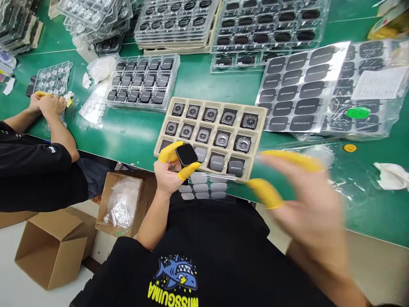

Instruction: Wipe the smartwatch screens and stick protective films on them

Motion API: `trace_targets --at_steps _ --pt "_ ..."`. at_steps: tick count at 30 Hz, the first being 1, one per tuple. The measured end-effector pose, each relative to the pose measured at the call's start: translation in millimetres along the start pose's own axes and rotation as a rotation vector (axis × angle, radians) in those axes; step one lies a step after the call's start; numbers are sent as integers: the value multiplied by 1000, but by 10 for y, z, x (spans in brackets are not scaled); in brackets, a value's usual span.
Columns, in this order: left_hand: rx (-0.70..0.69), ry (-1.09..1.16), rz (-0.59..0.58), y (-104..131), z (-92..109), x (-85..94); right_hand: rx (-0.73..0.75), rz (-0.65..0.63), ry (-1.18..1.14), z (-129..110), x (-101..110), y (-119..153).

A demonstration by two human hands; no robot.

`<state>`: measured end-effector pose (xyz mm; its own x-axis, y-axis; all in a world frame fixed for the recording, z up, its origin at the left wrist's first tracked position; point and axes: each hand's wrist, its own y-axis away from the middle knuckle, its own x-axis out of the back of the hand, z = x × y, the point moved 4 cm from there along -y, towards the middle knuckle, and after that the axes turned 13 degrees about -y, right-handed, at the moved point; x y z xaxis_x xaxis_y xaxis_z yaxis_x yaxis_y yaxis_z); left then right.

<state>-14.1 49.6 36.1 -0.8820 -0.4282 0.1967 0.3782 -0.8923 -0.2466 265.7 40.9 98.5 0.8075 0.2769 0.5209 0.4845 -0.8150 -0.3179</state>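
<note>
Between thumb and finger, my left hand (171, 169) grips a square black watch case (187, 154) by its edges, dark glassy face up. Yellow finger covers are on both hands. The watch is over the front edge of a cream tray (262, 123), whose back two rows hold watch cases with round sensor backs showing. In its front row sit grey-covered pieces (235, 166). My right hand (306, 200), blurred by motion, is right of the tray with thumb and fingers spread and nothing visible between them. A sheet of grey labels (200, 186) lies at the table edge below the tray.
Clear trays (142, 81) of dark pieces and tray stacks stand along the back. Black label sheets (295, 85), plastic film and a yellow ring (349, 148) are at the right. Another person's hands (51, 104) work at the left. Cardboard boxes (54, 247) stand below.
</note>
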Motion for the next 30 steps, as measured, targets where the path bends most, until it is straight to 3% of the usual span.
trace_targets --at_steps 3,6,9,19,24,30 --pt "61 -15 -25 4 14 -30 90 -113 103 -267 -407 -277" --pt "104 -18 -67 10 13 -19 68 -176 171 -270 -575 -443" --pt "112 -8 -48 13 -9 16 43 -174 97 -164 -571 -470" --pt "161 136 244 -43 -137 5 -113 41 -204 119 -674 -335" --pt "175 117 324 -30 -119 28 -127 -77 -157 148 -658 -282" --pt "126 70 246 25 -104 -65 -79 -173 -47 14 -553 -410"
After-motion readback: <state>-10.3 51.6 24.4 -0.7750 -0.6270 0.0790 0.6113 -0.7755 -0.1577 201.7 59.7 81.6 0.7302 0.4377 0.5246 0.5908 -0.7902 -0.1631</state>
